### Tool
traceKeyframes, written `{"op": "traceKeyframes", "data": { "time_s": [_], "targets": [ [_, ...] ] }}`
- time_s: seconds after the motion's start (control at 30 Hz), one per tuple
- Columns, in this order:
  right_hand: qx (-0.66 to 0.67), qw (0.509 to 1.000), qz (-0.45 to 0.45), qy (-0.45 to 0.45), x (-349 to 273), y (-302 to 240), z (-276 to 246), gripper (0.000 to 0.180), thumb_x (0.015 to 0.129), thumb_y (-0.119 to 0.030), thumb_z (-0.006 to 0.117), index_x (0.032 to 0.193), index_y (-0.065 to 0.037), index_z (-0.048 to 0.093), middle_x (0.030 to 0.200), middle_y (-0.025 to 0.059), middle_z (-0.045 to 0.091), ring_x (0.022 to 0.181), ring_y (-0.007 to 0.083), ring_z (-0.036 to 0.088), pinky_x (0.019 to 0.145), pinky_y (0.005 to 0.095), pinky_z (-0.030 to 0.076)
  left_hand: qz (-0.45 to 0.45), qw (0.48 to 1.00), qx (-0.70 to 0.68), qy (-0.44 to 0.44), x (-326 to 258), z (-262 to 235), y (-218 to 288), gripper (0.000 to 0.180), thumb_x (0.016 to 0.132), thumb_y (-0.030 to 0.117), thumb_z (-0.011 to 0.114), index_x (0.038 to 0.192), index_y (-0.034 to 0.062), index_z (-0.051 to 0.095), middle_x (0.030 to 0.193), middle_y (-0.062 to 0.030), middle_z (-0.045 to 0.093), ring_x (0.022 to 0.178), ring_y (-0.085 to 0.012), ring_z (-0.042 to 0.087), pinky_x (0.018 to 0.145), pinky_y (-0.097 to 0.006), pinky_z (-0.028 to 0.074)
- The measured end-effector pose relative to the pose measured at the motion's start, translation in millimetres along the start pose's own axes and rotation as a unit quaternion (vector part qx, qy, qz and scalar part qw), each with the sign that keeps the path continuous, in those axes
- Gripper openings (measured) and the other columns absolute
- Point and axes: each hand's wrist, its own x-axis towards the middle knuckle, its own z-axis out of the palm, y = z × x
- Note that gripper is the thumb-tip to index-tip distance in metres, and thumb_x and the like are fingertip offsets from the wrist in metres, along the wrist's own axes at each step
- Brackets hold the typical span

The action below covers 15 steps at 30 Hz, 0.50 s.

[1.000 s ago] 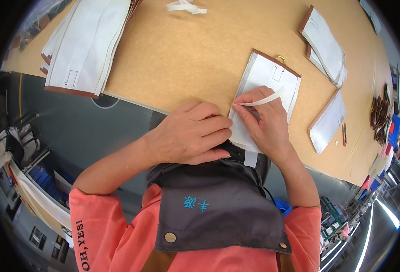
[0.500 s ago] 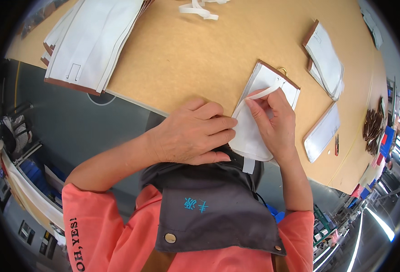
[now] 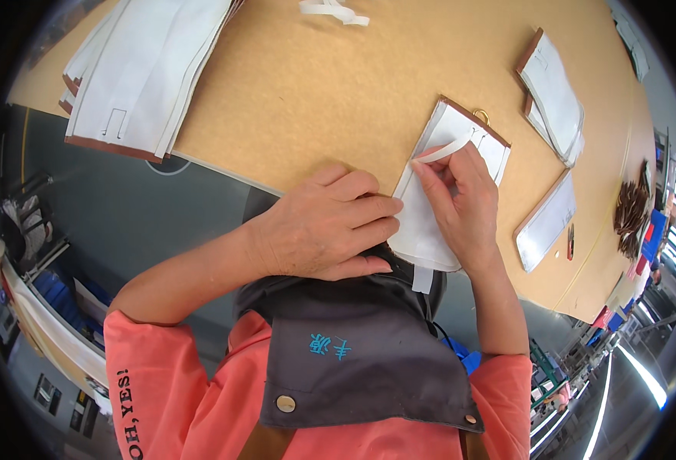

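A white panel with brown edging (image 3: 417, 218) lies at the table's front edge, its lower end jutting past it. A gold-coloured metal ring (image 3: 481, 116) sticks out at its far end. My right hand (image 3: 464, 203) is over the panel, thumb and fingers pinching a narrow white strip (image 3: 447, 149) that curves up toward the panel's far end. My left hand (image 3: 330, 222) lies to the left, fingers stretched out and apart, fingertips touching the panel's left edge. A short pale tab (image 3: 422, 280) hangs below the panel's near end.
A stack of large white panels with brown edges (image 3: 142, 77) overhangs the table (image 3: 315, 100) at left. Loose white strips (image 3: 336, 11) lie at the back. Smaller panels (image 3: 552, 96), another white panel (image 3: 545, 222), a small red-and-black tool (image 3: 570, 241) and a brown bundle (image 3: 629, 218) are at right.
Both hands keep nearly the same position. The strip pinched in my right hand has shifted very slightly left; the view itself has moved a little.
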Motion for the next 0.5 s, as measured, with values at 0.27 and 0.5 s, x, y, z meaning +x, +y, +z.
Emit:
{"op": "traceKeyframes", "data": {
  "time_s": [0.27, 0.5],
  "targets": [
    [0.059, 0.997, 0.047, -0.026, 10.0, -8.1, -11.6, 0.015, 0.088, -0.011, 0.072, 0.095, -0.003, 0.062, 0.085, 0.0063, 0.055, 0.068, 0.0203, 0.051, 0.063, 0.0329, 0.044, -0.054, 0.998, 0.042, 0.012, 15.6, -5.6, 0.3, 0.045, 0.075, 0.039, 0.078, 0.107, 0.0092, 0.07, 0.117, 0.0004, 0.066, 0.095, -0.0212, 0.057, 0.082, -0.034, 0.049],
    [0.039, 0.999, 0.029, -0.004, 33.9, 3.5, -18.6, 0.013, 0.089, -0.009, 0.07, 0.095, -0.003, 0.06, 0.084, 0.0061, 0.057, 0.069, 0.0184, 0.053, 0.064, 0.0318, 0.045, -0.044, 0.997, 0.053, 0.018, 12.2, -4.6, -0.8, 0.043, 0.074, 0.037, 0.078, 0.106, 0.0098, 0.07, 0.119, 0.0007, 0.066, 0.093, -0.019, 0.057, 0.079, -0.033, 0.047]
  ]
}}
